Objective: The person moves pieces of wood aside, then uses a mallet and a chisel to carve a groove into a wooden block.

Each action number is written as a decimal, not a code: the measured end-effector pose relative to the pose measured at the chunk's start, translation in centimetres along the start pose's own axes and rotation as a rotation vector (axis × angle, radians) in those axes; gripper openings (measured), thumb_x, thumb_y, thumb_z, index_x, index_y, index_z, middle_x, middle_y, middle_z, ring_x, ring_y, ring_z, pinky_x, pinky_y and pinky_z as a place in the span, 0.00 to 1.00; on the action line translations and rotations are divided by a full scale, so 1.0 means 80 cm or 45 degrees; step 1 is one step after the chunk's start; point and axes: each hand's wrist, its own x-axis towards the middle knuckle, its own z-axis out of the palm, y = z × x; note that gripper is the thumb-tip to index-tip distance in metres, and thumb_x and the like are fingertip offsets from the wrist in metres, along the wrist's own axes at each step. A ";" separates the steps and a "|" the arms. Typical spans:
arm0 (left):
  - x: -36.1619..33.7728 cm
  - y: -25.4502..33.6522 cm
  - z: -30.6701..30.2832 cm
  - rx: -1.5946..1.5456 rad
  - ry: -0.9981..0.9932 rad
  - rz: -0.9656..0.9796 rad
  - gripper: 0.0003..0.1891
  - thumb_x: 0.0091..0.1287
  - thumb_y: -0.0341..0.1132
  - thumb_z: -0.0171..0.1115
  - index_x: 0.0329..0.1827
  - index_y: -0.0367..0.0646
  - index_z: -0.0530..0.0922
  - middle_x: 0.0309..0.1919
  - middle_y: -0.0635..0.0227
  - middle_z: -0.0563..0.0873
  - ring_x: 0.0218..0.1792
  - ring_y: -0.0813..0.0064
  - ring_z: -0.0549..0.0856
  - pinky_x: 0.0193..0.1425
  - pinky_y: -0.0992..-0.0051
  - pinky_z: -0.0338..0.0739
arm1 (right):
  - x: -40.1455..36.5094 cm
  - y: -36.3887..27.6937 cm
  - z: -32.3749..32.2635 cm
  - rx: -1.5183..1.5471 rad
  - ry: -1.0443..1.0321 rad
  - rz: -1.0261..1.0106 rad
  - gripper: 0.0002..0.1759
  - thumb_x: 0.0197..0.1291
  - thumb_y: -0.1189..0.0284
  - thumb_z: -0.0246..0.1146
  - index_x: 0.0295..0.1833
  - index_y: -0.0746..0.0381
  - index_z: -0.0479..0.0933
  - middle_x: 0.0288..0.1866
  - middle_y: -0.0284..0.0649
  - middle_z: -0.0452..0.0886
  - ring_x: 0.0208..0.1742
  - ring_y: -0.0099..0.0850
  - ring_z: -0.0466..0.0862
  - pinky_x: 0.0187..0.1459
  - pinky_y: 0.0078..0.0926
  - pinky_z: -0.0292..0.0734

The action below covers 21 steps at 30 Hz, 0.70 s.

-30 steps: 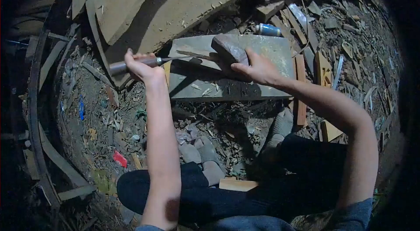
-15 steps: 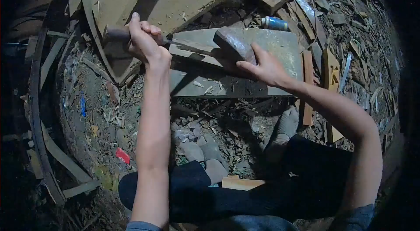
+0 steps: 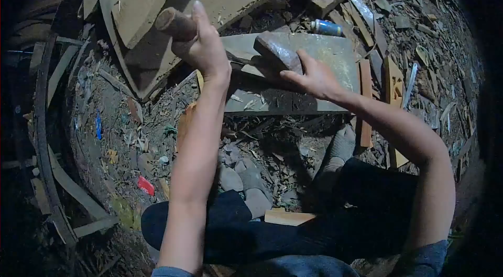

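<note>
My left hand (image 3: 204,49) is closed around the round wooden handle (image 3: 177,24) of a tool, its thumb pointing up along the grip. The tool's narrow metal shaft (image 3: 238,58) runs right, toward a dark, flat-faced block (image 3: 280,52). My right hand (image 3: 317,75) grips the block's near right end, thumb on the front side. Below the block lies a pale wood piece (image 3: 254,70), partly hidden. Both rest over a grey board (image 3: 330,57) scattered with shavings. Whether the shaft's tip touches the block cannot be made out.
Large curved wooden slabs (image 3: 141,9) lie at the back left. A blue can (image 3: 326,28) stands off the board's far edge. Wood strips (image 3: 365,104) and offcuts cover the ground to the right. My feet (image 3: 338,148) are below the board, near a yellowish wood piece (image 3: 289,218).
My left hand has moved right, closer to the block, with the tool's handle tilted more steeply. My right hand and the block have stayed almost in place.
</note>
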 end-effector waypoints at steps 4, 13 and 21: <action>-0.006 -0.022 0.003 0.217 0.066 0.044 0.17 0.66 0.44 0.67 0.32 0.39 0.75 0.24 0.72 0.79 0.25 0.79 0.78 0.36 0.75 0.75 | -0.003 -0.003 -0.001 -0.012 -0.013 0.035 0.44 0.55 0.42 0.62 0.65 0.65 0.65 0.51 0.62 0.80 0.52 0.56 0.81 0.53 0.46 0.75; -0.035 -0.018 0.000 0.338 0.049 0.274 0.16 0.68 0.40 0.65 0.24 0.45 0.71 0.18 0.75 0.77 0.19 0.85 0.73 0.24 0.78 0.66 | 0.020 0.000 -0.008 0.247 0.027 -0.015 0.41 0.54 0.42 0.61 0.59 0.68 0.68 0.48 0.61 0.81 0.48 0.53 0.84 0.49 0.45 0.76; -0.039 -0.063 -0.012 0.573 0.153 0.453 0.16 0.63 0.43 0.68 0.31 0.37 0.80 0.25 0.62 0.85 0.27 0.69 0.83 0.38 0.69 0.77 | -0.041 -0.198 -0.126 -0.003 0.923 -1.386 0.33 0.51 0.50 0.69 0.55 0.58 0.67 0.27 0.51 0.81 0.31 0.53 0.83 0.32 0.47 0.77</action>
